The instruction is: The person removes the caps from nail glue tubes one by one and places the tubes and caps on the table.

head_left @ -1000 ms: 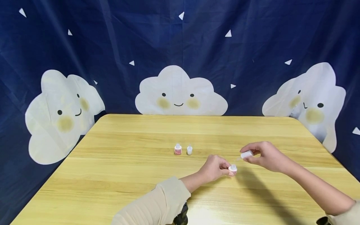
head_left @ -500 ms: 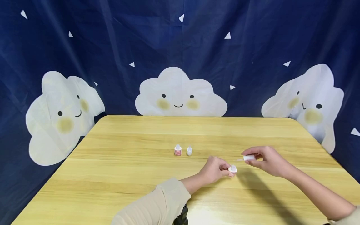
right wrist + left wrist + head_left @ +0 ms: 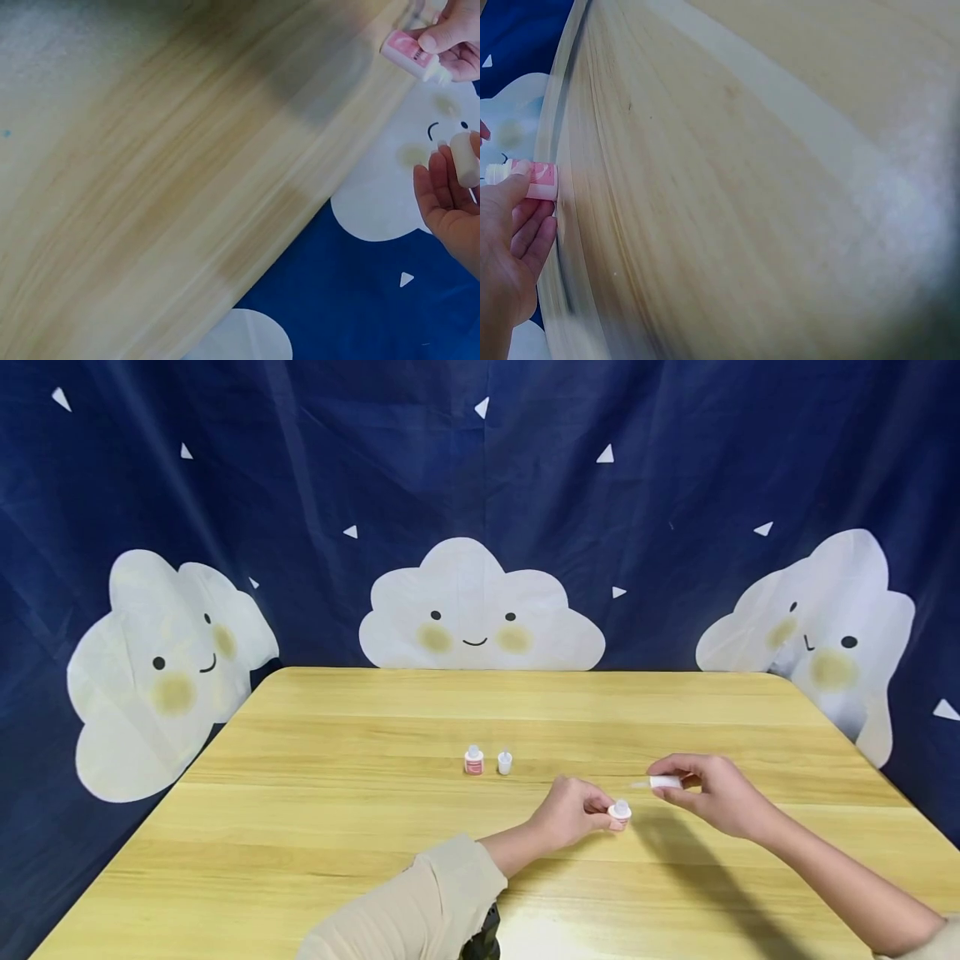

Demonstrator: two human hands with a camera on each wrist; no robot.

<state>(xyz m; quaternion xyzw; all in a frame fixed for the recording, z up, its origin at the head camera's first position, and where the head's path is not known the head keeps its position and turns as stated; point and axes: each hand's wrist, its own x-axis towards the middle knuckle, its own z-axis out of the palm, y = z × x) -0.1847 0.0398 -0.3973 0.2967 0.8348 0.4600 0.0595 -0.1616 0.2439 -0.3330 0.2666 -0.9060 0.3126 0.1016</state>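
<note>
My left hand (image 3: 570, 814) grips a small white bottle with a pink label (image 3: 544, 180) by its side, thumb across the label. Its neck (image 3: 620, 806) is uncapped and points up; the base is at the tabletop. To the right, my right hand (image 3: 716, 793) pinches a white cap (image 3: 665, 782) above the table. A thin pale applicator (image 3: 640, 785) sticks out of the cap toward the left, apart from the bottle. The right wrist view has both the bottle (image 3: 405, 49) and the cap (image 3: 466, 161), held separately.
Farther back on the wooden table (image 3: 337, 810) stands another small pink-labelled bottle (image 3: 474, 763), uncapped. Just right of it is a white cap (image 3: 505, 764) with its applicator pointing up. A dark blue cloud-patterned curtain (image 3: 652, 510) hangs behind the table.
My right hand has drawn the cap slightly right and away from the bottle's mouth. Its applicator, earlier slanting down toward the neck, now lies nearly level. The left hand holds the bottle in place.
</note>
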